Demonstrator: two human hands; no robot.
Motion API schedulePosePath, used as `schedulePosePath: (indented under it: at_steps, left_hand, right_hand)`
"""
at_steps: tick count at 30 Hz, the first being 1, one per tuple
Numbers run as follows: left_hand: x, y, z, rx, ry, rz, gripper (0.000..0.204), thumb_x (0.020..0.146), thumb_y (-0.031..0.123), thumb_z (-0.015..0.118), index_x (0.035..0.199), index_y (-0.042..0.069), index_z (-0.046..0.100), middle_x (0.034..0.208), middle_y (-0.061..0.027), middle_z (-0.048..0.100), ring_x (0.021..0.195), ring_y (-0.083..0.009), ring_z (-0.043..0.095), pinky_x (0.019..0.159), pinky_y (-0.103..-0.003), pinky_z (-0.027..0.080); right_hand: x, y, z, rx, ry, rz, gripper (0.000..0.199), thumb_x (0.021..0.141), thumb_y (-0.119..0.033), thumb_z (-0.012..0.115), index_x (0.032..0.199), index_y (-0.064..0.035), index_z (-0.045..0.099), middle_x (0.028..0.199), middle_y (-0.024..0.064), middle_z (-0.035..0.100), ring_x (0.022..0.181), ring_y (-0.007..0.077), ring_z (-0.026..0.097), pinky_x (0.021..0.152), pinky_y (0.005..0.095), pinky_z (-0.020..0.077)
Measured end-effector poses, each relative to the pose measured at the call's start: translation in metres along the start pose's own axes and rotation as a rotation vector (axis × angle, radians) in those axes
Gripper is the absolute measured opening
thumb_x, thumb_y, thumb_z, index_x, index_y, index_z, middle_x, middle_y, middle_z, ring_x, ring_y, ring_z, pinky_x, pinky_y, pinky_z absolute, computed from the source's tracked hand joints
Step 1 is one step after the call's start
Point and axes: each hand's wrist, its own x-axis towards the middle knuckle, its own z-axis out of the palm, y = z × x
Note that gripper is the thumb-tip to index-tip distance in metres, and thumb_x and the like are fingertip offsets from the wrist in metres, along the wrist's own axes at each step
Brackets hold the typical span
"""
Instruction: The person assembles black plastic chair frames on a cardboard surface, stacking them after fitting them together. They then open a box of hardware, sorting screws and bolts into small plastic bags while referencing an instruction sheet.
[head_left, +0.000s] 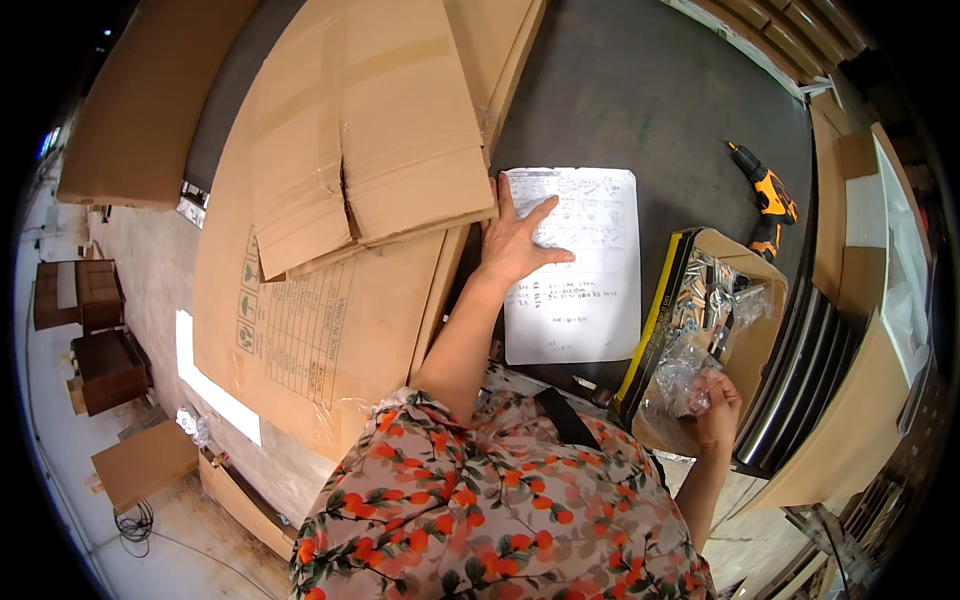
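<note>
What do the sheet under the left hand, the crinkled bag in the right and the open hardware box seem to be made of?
Sheet: white paper, matte; it lies thin and flat, covered in dark marks.
Bag: probably clear plastic film, glossy; it is see-through, with bright highlights along its wrinkles.
Box: likely cardboard, judging by the plain tan inner wall.

The large carton [385, 310] bears framed handling symbols, a ruled table of print and one line of capital letters. Rows of small characters cover the white sheet [600, 290], too small to read; light print runs along the open box's [655, 325] yellow-and-black edge.
</note>
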Motion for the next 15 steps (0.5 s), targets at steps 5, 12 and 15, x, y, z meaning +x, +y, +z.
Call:
schedulePosePath:
  at_steps: [5,12,15]
  left_hand:
    - [-0.003,-0.001,-0.002,0.029,0.001,0.001,0.085,0.051,0.056,0.079,0.128,0.032,0.051,0.147,-0.0282,0.001,0.137,-0.0412,-0.004,0.111,-0.046,0.012]
    - [0.003,-0.010,0.016,0.124,0.243,0.223,0.079,0.052,0.059,0.076,0.122,0.028,0.057,0.144,-0.0313,0.013,0.134,-0.0470,0.011,0.107,-0.052,0.019]
    - [-0.007,0.001,0.013,0.058,0.323,0.360,0.069,0.059,0.053,0.077,0.118,0.021,0.061,0.137,-0.0322,0.030,0.127,-0.0481,0.028,0.104,-0.053,0.026]
  right_hand:
    - [-0.006,0.000,-0.016,0.097,0.062,-0.085,0.012,0.085,-0.009,0.062,0.095,-0.0032,0.062,0.080,0.0052,0.064,0.065,0.0093,0.057,0.055,0.0209,0.0462]
    - [-0.023,-0.001,-0.033,0.092,0.050,-0.148,0.018,0.084,-0.004,0.057,0.102,-0.0012,0.060,0.090,0.0041,0.061,0.075,0.0102,0.058,0.056,0.0170,0.0423]
    - [-0.021,-0.024,-0.043,-0.077,0.030,-0.193,0.016,0.083,-0.004,0.055,0.098,-0.0018,0.061,0.086,-0.0001,0.061,0.074,0.0058,0.055,0.056,0.0170,0.0405]
